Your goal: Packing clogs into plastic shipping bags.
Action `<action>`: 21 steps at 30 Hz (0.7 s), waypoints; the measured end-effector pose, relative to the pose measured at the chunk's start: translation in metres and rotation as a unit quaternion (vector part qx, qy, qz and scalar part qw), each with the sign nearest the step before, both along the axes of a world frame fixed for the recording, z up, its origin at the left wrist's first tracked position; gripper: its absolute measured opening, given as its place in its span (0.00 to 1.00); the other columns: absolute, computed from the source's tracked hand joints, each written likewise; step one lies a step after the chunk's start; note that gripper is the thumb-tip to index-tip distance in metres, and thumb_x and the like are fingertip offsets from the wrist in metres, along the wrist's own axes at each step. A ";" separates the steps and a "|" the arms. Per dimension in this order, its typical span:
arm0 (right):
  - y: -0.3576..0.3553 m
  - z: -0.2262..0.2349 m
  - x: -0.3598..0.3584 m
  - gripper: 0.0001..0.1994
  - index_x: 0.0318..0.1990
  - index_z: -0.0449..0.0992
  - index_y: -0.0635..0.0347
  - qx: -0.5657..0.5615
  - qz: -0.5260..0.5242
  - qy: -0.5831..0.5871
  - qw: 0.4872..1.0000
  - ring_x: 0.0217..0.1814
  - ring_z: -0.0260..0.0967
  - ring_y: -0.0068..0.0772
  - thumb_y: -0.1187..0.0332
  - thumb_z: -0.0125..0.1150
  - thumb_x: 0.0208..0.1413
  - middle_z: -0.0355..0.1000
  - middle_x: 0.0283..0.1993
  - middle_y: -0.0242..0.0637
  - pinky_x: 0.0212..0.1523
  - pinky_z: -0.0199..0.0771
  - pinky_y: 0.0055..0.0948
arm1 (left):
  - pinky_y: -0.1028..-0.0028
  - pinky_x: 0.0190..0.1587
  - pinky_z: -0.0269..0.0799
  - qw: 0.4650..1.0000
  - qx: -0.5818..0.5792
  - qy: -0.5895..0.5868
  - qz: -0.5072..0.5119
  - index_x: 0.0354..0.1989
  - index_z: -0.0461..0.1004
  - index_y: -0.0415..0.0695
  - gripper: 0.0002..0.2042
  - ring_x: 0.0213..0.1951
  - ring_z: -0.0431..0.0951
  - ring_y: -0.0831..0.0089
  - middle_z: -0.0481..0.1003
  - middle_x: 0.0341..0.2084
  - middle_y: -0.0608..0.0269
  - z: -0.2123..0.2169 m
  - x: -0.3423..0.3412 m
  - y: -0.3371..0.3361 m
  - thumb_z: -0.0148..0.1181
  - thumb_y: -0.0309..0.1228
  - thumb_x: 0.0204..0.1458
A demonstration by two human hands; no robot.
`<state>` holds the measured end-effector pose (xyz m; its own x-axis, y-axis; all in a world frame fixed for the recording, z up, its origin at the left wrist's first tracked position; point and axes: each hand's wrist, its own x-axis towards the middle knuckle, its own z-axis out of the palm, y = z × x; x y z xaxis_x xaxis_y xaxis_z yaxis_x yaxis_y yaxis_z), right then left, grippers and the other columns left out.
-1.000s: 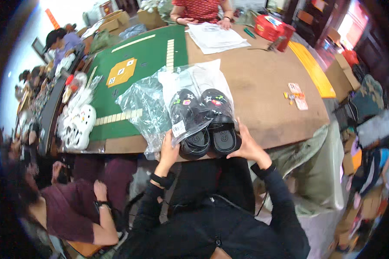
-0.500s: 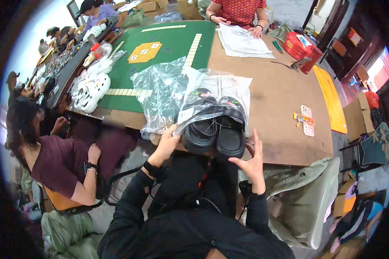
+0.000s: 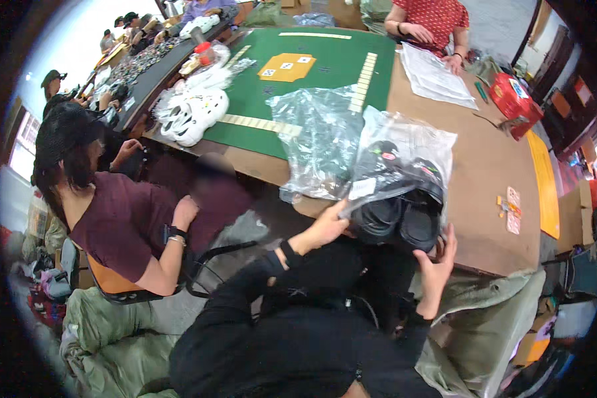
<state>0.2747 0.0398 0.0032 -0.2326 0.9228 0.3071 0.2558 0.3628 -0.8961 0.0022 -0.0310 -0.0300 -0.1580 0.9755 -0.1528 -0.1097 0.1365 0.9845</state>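
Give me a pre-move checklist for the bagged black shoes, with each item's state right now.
1. Left hand touching the clear bag at its near left corner: ok.
2. Right hand under the black shoes: ok.
3. Both shoes inside the bag: cannot tell, the heels look exposed.
4. Bag fully supported by the table: not ok, the shoes overhang the near edge.
5. Second crumpled bag apart from it: not ok, they touch.
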 end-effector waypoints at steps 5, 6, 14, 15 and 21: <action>-0.013 -0.012 0.002 0.46 0.65 0.55 0.57 -0.057 0.007 0.066 0.996 0.61 0.56 0.35 0.75 0.73 0.35 0.54 0.61 0.37 0.61 0.57 0.32 | 0.74 0.51 0.67 0.999 0.051 -0.002 -0.009 0.69 0.43 0.43 0.37 0.52 0.67 0.72 0.64 0.56 0.58 -0.023 0.001 -0.004 0.45 0.14 0.46; -0.017 -0.010 0.000 0.47 0.66 0.55 0.58 -0.044 0.001 0.035 0.998 0.62 0.55 0.36 0.74 0.74 0.34 0.54 0.62 0.38 0.61 0.57 0.33 | 0.73 0.52 0.66 0.988 0.104 0.117 0.001 0.69 0.43 0.43 0.38 0.51 0.68 0.70 0.63 0.58 0.53 -0.031 0.002 -0.006 0.46 0.15 0.45; 0.000 -0.018 0.005 0.60 0.68 0.45 0.57 0.026 -0.011 -0.137 0.990 0.71 0.45 0.41 0.69 0.77 0.22 0.48 0.68 0.45 0.66 0.50 0.37 | 0.72 0.55 0.61 0.988 0.083 0.133 -0.010 0.69 0.42 0.51 0.41 0.58 0.66 0.63 0.62 0.59 0.46 -0.041 0.002 0.000 0.43 0.14 0.43; 0.003 -0.019 0.005 0.60 0.68 0.45 0.57 0.026 -0.014 -0.136 0.990 0.71 0.45 0.41 0.69 0.77 0.22 0.48 0.68 0.45 0.66 0.50 0.37 | 0.72 0.55 0.61 0.985 0.095 0.147 -0.006 0.69 0.41 0.52 0.41 0.58 0.66 0.63 0.62 0.60 0.46 -0.042 0.002 0.000 0.43 0.14 0.43; 0.007 -0.038 0.015 0.56 0.65 0.50 0.64 -0.086 0.017 -0.132 0.987 0.65 0.54 0.40 0.67 0.80 0.22 0.57 0.63 0.46 0.65 0.52 0.34 | 0.75 0.52 0.63 0.987 0.080 0.141 -0.019 0.69 0.43 0.54 0.40 0.54 0.68 0.66 0.62 0.59 0.47 -0.050 -0.002 0.000 0.44 0.15 0.44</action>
<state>0.2901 0.0473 -0.0347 -0.3156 0.9462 0.0710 0.4783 0.2233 -0.8493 -0.0003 -0.0308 -0.0805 -0.1351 0.9896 0.0485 0.1747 -0.0244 0.9843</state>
